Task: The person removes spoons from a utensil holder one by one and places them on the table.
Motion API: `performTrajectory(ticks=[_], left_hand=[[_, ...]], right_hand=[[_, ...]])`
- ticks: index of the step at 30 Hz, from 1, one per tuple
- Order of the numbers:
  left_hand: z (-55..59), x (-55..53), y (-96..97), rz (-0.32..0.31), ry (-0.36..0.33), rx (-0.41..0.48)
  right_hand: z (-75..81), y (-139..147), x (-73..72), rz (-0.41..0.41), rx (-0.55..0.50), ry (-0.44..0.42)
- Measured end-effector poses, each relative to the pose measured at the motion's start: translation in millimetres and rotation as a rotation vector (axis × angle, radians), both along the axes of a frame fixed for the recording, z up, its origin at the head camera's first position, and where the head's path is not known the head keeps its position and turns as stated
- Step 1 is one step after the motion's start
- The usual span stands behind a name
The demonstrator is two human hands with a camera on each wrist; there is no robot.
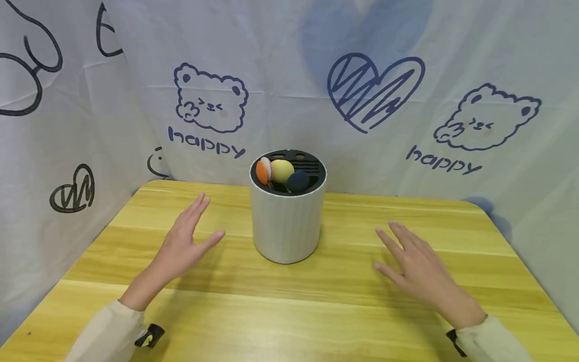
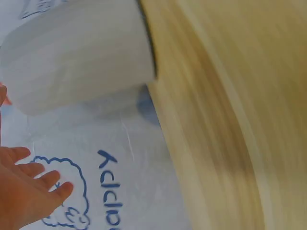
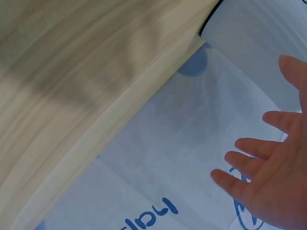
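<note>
A white ribbed cylindrical holder [image 1: 287,226] with a black slotted top stands upright near the back of the table. Round heads poke out of its top: an orange and white one [image 1: 263,171], a pale yellow one [image 1: 282,171] and a dark navy one [image 1: 298,181]. To the left of the holder, my left hand [image 1: 183,246] hovers with fingers spread and nothing in it. On the other side my right hand [image 1: 418,269] is likewise spread and holds nothing, farther from the holder. Both wrist views show the holder's white side [image 2: 81,52] beyond the fingers.
The wood-grain table [image 1: 271,322] has rounded back corners. White cloth [image 1: 289,120] printed with bears, hearts and the word happy hangs behind it and along both sides. A dark strap with a small device [image 1: 150,336] shows at the left sleeve.
</note>
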State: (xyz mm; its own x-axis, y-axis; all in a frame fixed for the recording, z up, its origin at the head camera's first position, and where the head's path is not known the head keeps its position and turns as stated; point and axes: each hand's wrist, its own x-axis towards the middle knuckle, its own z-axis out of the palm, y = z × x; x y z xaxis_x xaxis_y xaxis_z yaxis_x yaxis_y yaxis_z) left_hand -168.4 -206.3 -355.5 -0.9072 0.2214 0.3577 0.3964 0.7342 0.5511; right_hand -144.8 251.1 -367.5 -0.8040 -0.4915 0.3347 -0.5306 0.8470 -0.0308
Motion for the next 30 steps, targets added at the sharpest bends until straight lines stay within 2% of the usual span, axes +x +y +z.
performTrajectory(ticks=[3,5,9,13,18,22,30], left_hand=[[6.9,-2.5,4.9,0.014,-0.132,0.151],[9.2,-5.6,8.1,0.008,-0.184,0.227],[12.5,-12.9,17.1,0.005,-0.245,0.316],[17.4,-21.3,29.9,0.007,-0.281,0.360],[26.6,-33.9,50.2,-0.049,-0.281,0.433],[32.4,-43.4,63.5,-0.095,-0.259,0.497],[33.6,-54.0,78.7,-0.063,-0.270,0.507]], right_hand=[[-2.6,-2.6,-2.8,0.075,-0.056,0.078],[-3.4,-4.9,-4.7,0.113,-0.095,0.124],[-3.0,-10.7,-6.5,0.162,-0.169,0.186],[-1.9,-17.8,-7.2,0.192,-0.219,0.171],[-0.8,-26.7,-6.6,0.181,-0.291,0.096],[4.3,-35.3,-7.2,0.155,-0.404,-0.030],[26.4,-46.6,-23.7,0.101,-0.565,-0.271]])
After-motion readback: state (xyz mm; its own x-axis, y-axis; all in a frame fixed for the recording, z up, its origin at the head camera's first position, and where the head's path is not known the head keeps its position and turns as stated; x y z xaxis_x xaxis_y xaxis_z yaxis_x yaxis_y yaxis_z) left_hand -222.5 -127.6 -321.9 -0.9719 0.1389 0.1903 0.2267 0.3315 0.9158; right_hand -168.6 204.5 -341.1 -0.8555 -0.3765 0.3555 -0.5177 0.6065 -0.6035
